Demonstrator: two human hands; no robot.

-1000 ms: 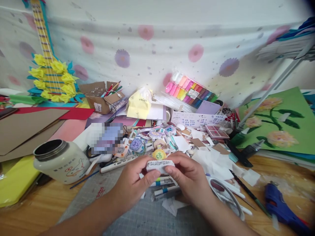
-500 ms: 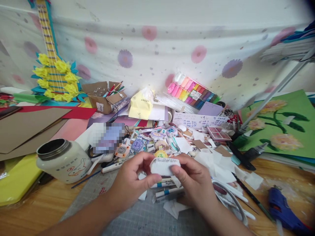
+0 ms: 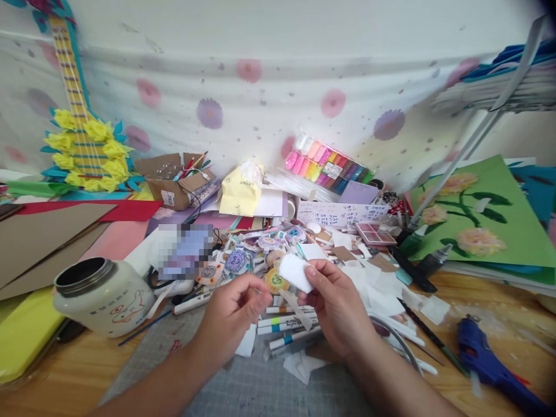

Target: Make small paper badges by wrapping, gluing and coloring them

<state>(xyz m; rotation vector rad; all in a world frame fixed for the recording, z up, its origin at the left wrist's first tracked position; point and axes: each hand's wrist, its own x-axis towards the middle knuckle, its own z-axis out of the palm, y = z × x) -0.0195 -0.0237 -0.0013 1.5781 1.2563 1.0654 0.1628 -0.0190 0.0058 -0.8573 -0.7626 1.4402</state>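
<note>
Centre of frame: the right hand grips a small white pad between thumb and fingertips, held up clear of the clutter. Just to its left, the left hand is pinched closed, thumb against forefinger; whether it holds a sliver cannot be told. The two hands are near but apart.

The work in hand appears to be fine handling of the pad. Judged from this, further work calls for a steady right grip and a precise left pinch at the pad's edge.

Below the hands lie markers on a cutting mat, whose lower part offers the only open room. Beyond are cut-outs and paper scraps. A jar bounds the left, a glue gun the lower right.
</note>
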